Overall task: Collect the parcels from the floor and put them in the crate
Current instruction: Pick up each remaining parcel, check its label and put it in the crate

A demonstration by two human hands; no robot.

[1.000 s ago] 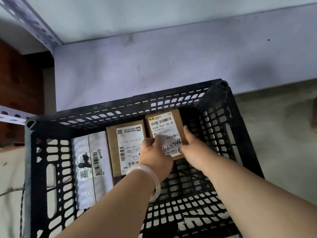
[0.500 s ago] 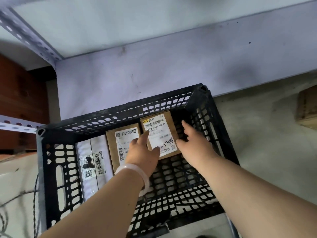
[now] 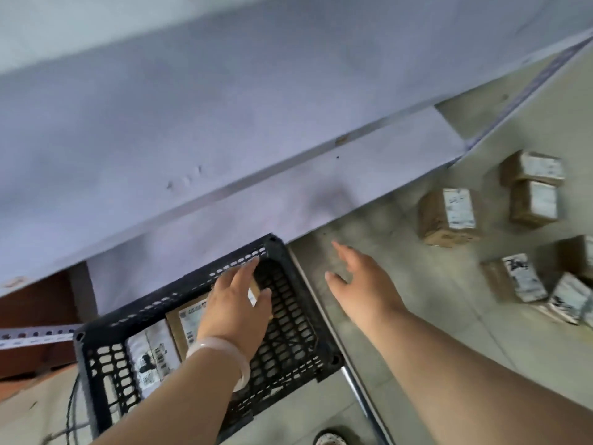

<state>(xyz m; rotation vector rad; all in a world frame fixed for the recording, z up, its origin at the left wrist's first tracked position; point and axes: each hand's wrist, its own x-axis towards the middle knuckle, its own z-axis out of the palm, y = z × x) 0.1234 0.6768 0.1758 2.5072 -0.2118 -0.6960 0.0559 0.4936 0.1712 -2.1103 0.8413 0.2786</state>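
Both of our hands were open and held nothing. Our left hand (image 3: 236, 303) hung over the crate (image 3: 290, 316) with loose, spread fingers. It was right above a hidden box (image 3: 253, 293), of which only a corner showed, and we could not tell if the fingers touched it. By the left wrist lay a labelled box (image 3: 189, 319), and past that a pale bag (image 3: 150, 358), all down inside the crate. Our right hand (image 3: 359, 281) was out beyond the crate's side, over the floor (image 3: 433, 300), with straight fingers spread apart. Ahead of those fingertips sat the nearest box (image 3: 449, 216), well apart from them, with more boxes (image 3: 513, 277) off to the thumb-away side. We think one parcel was done and we were going for the next. That called for a long reach, then a wide hold on two flat sides of the nearest box. The boxes looked like stiff brown card, square-cornered, with smooth white paper labels too blurry to read. The bag looked soft and crinkly. The crate was hard black plastic, full of holes. The floor was grey and rough.
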